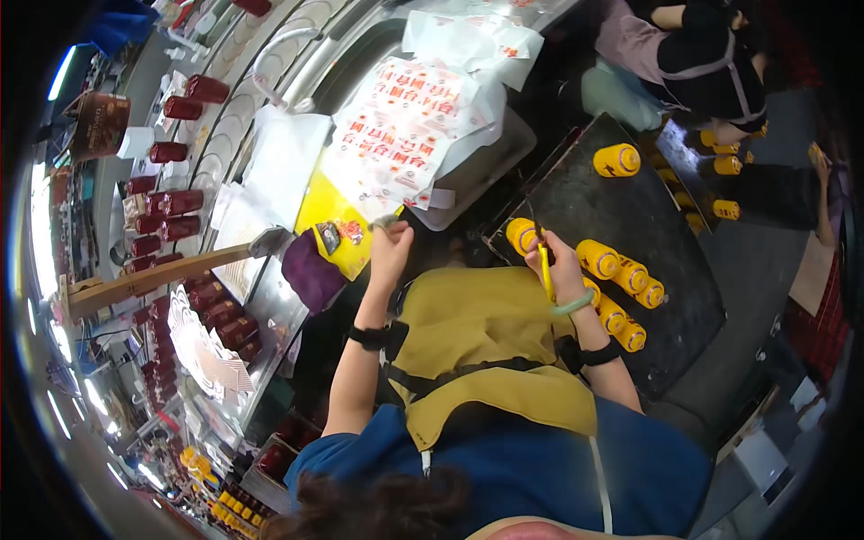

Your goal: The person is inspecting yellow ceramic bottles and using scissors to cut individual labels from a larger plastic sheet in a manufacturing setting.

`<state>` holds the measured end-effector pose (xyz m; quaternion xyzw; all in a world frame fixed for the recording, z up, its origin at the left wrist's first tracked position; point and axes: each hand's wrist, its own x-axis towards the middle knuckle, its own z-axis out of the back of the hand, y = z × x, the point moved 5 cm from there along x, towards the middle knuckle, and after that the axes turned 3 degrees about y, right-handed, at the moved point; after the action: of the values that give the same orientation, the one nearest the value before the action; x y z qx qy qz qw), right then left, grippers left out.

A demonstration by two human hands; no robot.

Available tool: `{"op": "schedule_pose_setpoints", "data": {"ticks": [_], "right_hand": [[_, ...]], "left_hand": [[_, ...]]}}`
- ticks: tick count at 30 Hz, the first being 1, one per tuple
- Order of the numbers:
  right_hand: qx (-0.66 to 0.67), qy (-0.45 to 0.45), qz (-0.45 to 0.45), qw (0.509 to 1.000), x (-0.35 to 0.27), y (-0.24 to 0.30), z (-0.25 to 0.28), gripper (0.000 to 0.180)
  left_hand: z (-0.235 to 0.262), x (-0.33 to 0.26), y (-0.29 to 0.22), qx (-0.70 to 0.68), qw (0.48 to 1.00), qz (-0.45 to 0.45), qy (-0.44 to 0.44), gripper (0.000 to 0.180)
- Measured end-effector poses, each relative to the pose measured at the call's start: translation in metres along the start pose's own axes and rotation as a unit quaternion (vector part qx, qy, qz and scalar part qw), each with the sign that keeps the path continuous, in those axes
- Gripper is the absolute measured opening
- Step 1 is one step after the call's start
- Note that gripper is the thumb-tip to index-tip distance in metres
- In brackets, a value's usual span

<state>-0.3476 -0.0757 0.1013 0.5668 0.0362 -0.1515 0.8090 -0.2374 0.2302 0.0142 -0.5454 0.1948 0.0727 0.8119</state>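
Observation:
My left hand (390,250) is closed, its fingers pinched at the edge of the yellow sheet (317,209). A small greyish thing shows at its fingertips, too small to name. In my right hand (564,270) is a pair of yellow-handled scissors (545,270), its dark blades pointing away from me. Just beyond that hand lies a yellow can (520,235) on a black board (670,261). Several more yellow cans (598,258) lie on their sides to the right of it. White paper sheets with red print (396,135) are spread ahead of my left hand.
A dark purple cloth (313,272) lies left of my left hand, near a wooden-handled hammer-like tool (171,277). Rows of dark red jars (180,202) stand farther left. A grey bin (508,148) sits under the paper. Another person (693,58) is at the far right.

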Motion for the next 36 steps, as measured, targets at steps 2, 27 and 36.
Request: {"op": "schedule_pose_setpoints", "data": {"ticks": [2,27,36], "right_hand": [[0.007,0.009,-0.009,1.0,0.006,-0.003,-0.008,0.023],[0.052,-0.111,-0.081,0.989,0.019,-0.002,-0.025,0.05],[0.037,-0.103,-0.112,0.988,0.012,0.002,-0.024,0.05]], "left_hand": [[0.023,0.033,0.002,0.021,0.998,-0.014,-0.062,0.046],[0.121,0.296,0.057,0.19,0.978,0.053,-0.07,0.069],[0.132,0.307,0.069,0.022,0.999,0.035,-0.005,0.03]]}}
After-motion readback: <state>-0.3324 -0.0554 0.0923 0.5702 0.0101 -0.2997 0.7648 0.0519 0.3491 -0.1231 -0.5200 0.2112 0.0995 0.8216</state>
